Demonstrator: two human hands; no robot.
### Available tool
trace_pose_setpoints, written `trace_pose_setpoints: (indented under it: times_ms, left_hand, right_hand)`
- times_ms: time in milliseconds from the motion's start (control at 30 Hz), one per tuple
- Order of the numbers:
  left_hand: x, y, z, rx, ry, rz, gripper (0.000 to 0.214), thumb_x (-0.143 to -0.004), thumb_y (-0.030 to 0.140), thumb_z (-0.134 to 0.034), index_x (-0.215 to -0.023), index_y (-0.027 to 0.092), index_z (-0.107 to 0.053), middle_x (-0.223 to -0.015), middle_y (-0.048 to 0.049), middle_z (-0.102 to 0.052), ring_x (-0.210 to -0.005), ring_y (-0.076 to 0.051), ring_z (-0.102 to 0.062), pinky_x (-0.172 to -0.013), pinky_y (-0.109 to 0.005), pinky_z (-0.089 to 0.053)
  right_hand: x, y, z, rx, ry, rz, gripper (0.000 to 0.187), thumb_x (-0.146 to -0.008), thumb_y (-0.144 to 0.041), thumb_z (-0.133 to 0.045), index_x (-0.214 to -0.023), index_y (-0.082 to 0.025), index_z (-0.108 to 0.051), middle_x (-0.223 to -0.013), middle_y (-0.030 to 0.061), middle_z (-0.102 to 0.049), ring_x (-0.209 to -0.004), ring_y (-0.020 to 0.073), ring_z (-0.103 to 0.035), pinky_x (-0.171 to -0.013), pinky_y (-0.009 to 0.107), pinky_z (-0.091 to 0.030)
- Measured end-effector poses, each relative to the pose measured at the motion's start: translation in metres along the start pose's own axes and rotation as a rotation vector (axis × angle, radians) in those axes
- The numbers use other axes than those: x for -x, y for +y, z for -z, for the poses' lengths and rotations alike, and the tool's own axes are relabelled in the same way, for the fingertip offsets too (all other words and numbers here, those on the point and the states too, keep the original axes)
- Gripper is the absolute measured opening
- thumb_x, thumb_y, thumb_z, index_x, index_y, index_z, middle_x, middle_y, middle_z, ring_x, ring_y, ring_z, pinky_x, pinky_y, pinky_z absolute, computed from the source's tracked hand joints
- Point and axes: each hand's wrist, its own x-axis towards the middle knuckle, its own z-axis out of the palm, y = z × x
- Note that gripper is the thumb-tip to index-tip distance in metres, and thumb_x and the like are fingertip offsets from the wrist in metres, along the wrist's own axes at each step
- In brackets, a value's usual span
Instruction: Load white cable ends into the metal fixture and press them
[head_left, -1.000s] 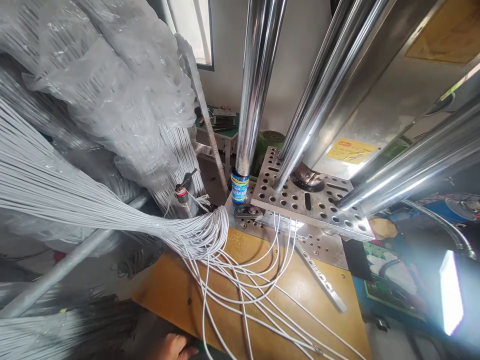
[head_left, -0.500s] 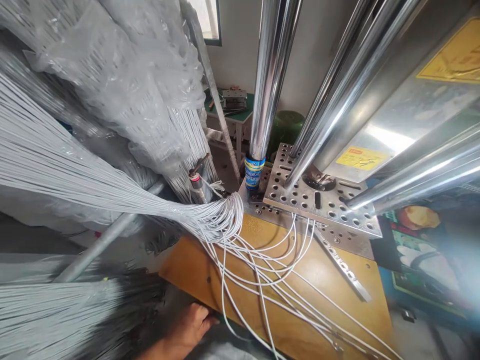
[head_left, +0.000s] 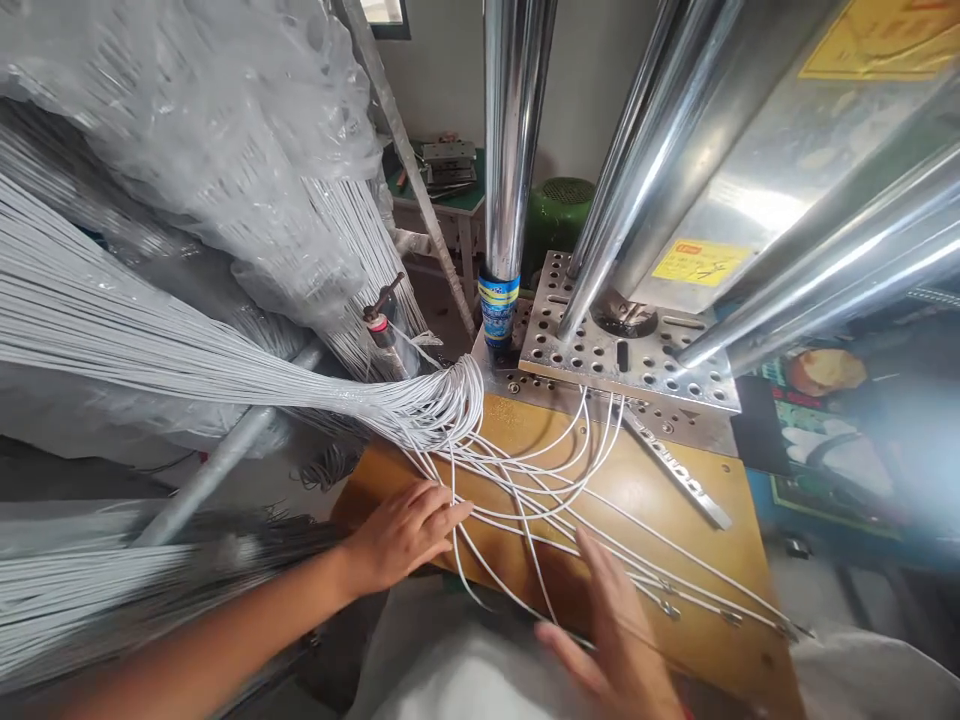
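My left hand [head_left: 401,532] reaches over the near left edge of the tan board [head_left: 652,440], its fingers stretched out at the white cables [head_left: 450,420]. Whether its fingertips touch a cable, I cannot tell. My right hand [head_left: 619,630] is at the near edge, slightly blurred, with thumb and fingers apart and nothing seen between them. The cables come from a thick bundle on the left, bend over and fan out across the board. Several end in small metal tips [head_left: 667,608] at the lower right. A few run under the perforated metal plate [head_left: 637,370].
Shiny steel columns [head_left: 510,140] rise from the press behind the board; a blue-labelled can [head_left: 498,312] surrounds one's foot. A notched metal bar [head_left: 682,475] lies at the board's right. Plastic-wrapped cable bundles [head_left: 247,130] hang left, above a slanted grey pipe [head_left: 210,485].
My left hand has risen from below the board's edge to the cables, its fingers now extended. My right hand has entered at the lower right. The view has tilted down slightly.
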Motion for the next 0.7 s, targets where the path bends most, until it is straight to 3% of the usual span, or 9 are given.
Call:
trace_pose_setpoints:
  times_ms: [33, 100, 200, 267, 367, 467, 600, 700]
  left_hand:
    - [-0.014, 0.001, 0.003, -0.021, 0.029, -0.066, 0.045, -0.081, 0.023, -0.048, -0.124, 0.025, -0.037, -0.114, -0.0062, -0.048, -0.109, -0.021, -0.04, -0.096, -0.038, -0.032]
    - [-0.041, 0.006, 0.003, -0.032, 0.048, -0.169, 0.045, -0.077, 0.022, -0.052, -0.121, 0.021, -0.04, -0.119, -0.0076, -0.044, -0.114, -0.023, -0.035, -0.099, -0.04, -0.028]
    - [-0.072, 0.01, -0.006, 0.025, 0.037, -0.254, 0.031, -0.077, 0.021, -0.05, -0.108, 0.015, -0.049, -0.114, -0.0088, -0.046, -0.11, -0.022, -0.037, -0.097, -0.037, -0.031]
    - [-0.083, 0.008, -0.015, 0.083, 0.044, -0.298, 0.023, -0.08, 0.019, -0.045, -0.102, 0.016, -0.052, -0.105, -0.0074, -0.05, -0.104, -0.019, -0.041, -0.094, -0.034, -0.035]
    - [-0.089, 0.001, -0.026, 0.14, 0.093, -0.313, 0.021, -0.084, 0.018, -0.039, -0.099, 0.016, -0.054, -0.096, -0.0063, -0.051, -0.095, -0.016, -0.044, -0.088, -0.03, -0.038]
    - [-0.094, 0.011, -0.025, 0.151, 0.12, -0.246, 0.019, -0.084, 0.024, -0.042, -0.094, 0.017, -0.055, -0.096, -0.0071, -0.051, -0.093, -0.017, -0.044, -0.085, -0.032, -0.039]
    - [-0.121, 0.058, -0.021, 0.161, 0.122, -0.319, 0.031, -0.08, 0.035, -0.049, -0.105, 0.016, -0.05, -0.104, -0.0097, -0.051, -0.1, -0.02, -0.044, -0.087, -0.034, -0.038]
    - [-0.15, 0.092, -0.028, 0.143, 0.002, -0.331, 0.028, -0.079, 0.034, -0.051, -0.098, 0.014, -0.052, -0.093, -0.0101, -0.056, -0.091, -0.021, -0.05, -0.078, -0.032, -0.042]
  right_hand:
    - [-0.014, -0.013, -0.014, 0.024, -0.026, 0.035, 0.087, -0.07, -0.052, -0.053, -0.137, -0.012, -0.016, -0.134, 0.0156, -0.029, -0.123, 0.0274, -0.029, -0.095, 0.04, -0.037]
    - [-0.039, -0.033, -0.038, 0.086, 0.006, 0.096, 0.097, -0.062, -0.055, -0.057, -0.136, -0.006, -0.016, -0.138, 0.0201, -0.017, -0.127, 0.0334, -0.018, -0.098, 0.049, -0.028]
    - [-0.055, -0.031, -0.049, 0.235, 0.1, 0.083, 0.078, -0.064, -0.03, -0.056, -0.132, -0.005, -0.027, -0.135, 0.0224, -0.024, -0.125, 0.0333, -0.02, -0.098, 0.052, -0.023]
    - [-0.048, -0.004, -0.033, 0.343, 0.12, 0.035, 0.068, -0.065, -0.017, -0.052, -0.129, -0.008, -0.034, -0.132, 0.0215, -0.031, -0.121, 0.0322, -0.029, -0.094, 0.049, -0.029]
    - [-0.026, 0.053, 0.01, 0.459, 0.105, -0.072, 0.057, -0.067, -0.012, -0.049, -0.124, -0.011, -0.042, -0.122, 0.0187, -0.042, -0.103, 0.0293, -0.045, -0.081, 0.041, -0.041]
    - [-0.012, 0.1, 0.043, 0.396, -0.011, 0.035, 0.034, -0.077, -0.012, -0.043, -0.109, -0.014, -0.053, -0.1, 0.011, -0.055, -0.085, 0.0198, -0.051, -0.075, 0.034, -0.044]
    - [-0.015, 0.119, 0.053, 0.33, 0.007, 0.18, 0.024, -0.085, -0.018, -0.036, -0.093, -0.012, -0.058, -0.084, 0.0088, -0.057, -0.077, 0.0161, -0.052, -0.07, 0.03, -0.044]
    - [-0.022, 0.113, 0.057, 0.31, 0.021, 0.19, 0.026, -0.087, -0.018, -0.033, -0.085, -0.013, -0.058, -0.076, 0.0068, -0.056, -0.07, 0.0145, -0.052, -0.065, 0.028, -0.044]
